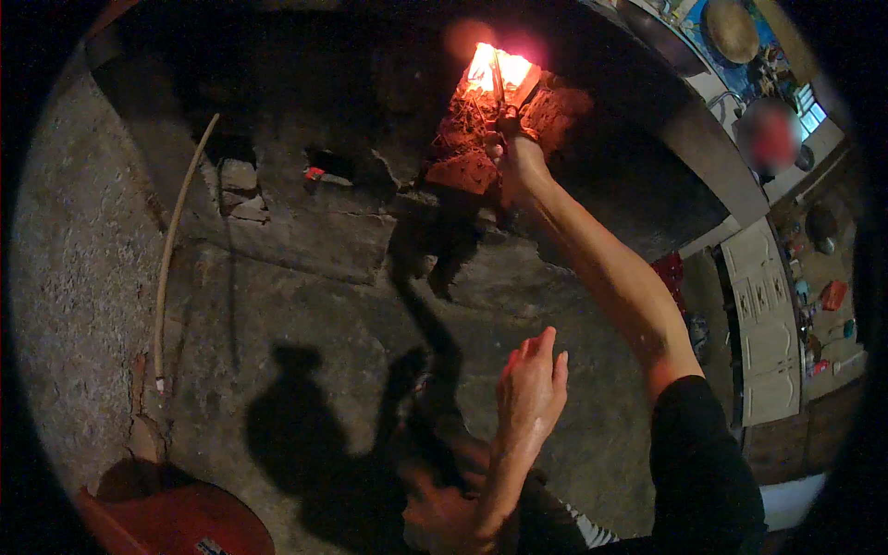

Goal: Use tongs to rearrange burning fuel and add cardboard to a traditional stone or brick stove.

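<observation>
My right hand (522, 156) reaches far forward to the glowing mouth of a masonry stove. It grips metal fire tongs (498, 87), whose jaws point into the bright fire (510, 68); glare hides their tips. Below the flames, ash and burnt plant bits lie on the red-lit brick ledge (461, 173) under my wrist. My left hand (533, 385) is raised in front of me, well short of the stove. Its fingers are extended with the thumb apart, and nothing shows in it.
A pale curved stick (177, 243) leans on the left. At bottom left sits a red plastic container (180, 520). Two dark holes open in the stove front (312, 250), one with a small red item (313, 173). Light cabinets (763, 326) and a blurred-out person (770, 139) are at right.
</observation>
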The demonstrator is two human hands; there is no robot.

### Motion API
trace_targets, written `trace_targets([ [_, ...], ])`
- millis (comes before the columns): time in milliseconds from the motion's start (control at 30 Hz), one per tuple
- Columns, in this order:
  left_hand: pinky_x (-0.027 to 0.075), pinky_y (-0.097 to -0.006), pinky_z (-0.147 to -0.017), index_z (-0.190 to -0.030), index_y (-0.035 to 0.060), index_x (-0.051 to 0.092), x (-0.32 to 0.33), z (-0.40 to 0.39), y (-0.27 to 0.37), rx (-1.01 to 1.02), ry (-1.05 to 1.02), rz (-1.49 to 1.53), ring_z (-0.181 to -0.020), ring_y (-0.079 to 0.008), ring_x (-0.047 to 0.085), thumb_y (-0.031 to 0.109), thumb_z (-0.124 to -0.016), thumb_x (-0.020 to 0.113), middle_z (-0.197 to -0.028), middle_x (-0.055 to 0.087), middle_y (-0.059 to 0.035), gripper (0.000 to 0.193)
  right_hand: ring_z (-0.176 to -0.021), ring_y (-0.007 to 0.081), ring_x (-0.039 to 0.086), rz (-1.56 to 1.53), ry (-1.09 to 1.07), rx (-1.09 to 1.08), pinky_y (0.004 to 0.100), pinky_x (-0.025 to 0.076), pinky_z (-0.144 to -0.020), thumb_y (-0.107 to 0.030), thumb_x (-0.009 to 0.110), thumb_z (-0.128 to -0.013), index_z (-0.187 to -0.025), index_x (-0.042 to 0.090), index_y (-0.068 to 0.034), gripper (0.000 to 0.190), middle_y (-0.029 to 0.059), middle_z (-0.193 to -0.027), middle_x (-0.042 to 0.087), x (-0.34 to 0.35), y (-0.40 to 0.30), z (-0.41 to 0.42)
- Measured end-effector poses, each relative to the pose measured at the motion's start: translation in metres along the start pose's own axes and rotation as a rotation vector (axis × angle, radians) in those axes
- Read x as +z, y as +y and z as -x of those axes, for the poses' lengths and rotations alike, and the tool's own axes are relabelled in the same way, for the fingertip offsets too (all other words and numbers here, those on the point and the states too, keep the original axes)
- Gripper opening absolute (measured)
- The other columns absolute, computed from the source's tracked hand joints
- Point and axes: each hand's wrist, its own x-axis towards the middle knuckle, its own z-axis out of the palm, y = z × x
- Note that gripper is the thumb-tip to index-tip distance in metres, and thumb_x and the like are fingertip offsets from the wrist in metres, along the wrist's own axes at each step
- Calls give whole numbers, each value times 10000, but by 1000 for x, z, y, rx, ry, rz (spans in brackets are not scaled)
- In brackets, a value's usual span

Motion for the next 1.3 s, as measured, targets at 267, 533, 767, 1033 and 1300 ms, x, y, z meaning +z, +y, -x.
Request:
trace_targets([
  [267,449,-419,-805,-1151,6,497,-10,5,-3,-6,18,37,-946,-355,546,175,-858,538,-1034,568,-193,341,-480,45,332,-189,-170,54,190,239,-428,-385,530,-881,-937,531,-46,344,-42,-636,461,-30,-18,104],
  [533,440,-420,-820,-1143,-6,497,-17,13,0,-6,23,68,-967,-367,536,172,-862,529,-1039,568,-199,334,-507,14,361,4,-114,238,170,238,-421,-401,554,-870,-935,547,-67,341,-66,-656,456,-62,-43,162],
  [767,459,-400,-794,-1119,-11,532,-19,14,-13,35,101,39,-913,-371,577,148,-831,565,-995,597,-214,331,-501,69,454,241,-75,162,214,351,-436,-374,562,-871,-874,590,-41,334,0,-635,522,-72,-31,160],
  [1033,443,-425,-821,-1142,-5,509,-33,9,-30,-33,23,-4,-979,-376,540,178,-857,529,-1056,567,-216,339,-598,204,586,989,-95,-150,393,434,-548,-380,632,-797,-824,588,40,424,174,-679,595,-88,-28,157],
  [1300,444,-425,-816,-1138,-13,504,-44,-4,-30,-64,-8,-4,-972,-384,543,164,-854,532,-1057,566,-221,336,-629,196,585,1060,-179,-159,382,433,-551,-332,596,-829,-850,595,35,368,168,-676,592,-100,-30,156],
])
